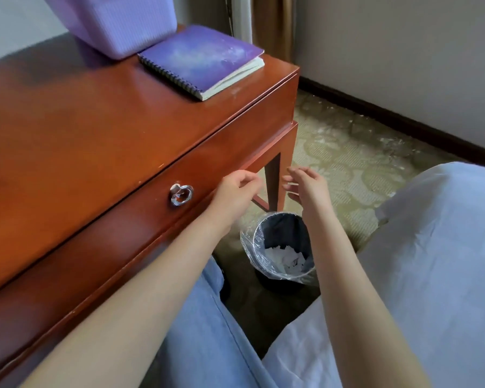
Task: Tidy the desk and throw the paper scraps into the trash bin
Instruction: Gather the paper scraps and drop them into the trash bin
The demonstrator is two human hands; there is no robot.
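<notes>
We hold both hands above the small black round trash bin (277, 247) with its clear plastic liner. Our left hand (235, 191) has its grip loosely curled and empty; our right hand (305, 186) has its grip spread apart and empty. White paper scraps (284, 257) lie inside the bin. On the reddish-brown wooden counter (95, 121) rests a purple spiral-bound notebook (202, 60).

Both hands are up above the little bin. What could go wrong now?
1. The left hand and right hand hang apart and toward the far side of the trash bin, so any bits shaken off might land on the carpet.
2. The bin's loose plastic liner could catch falling paper scraps on its rim.
3. The left hand is close to the desk edge and might bump it.
</notes>
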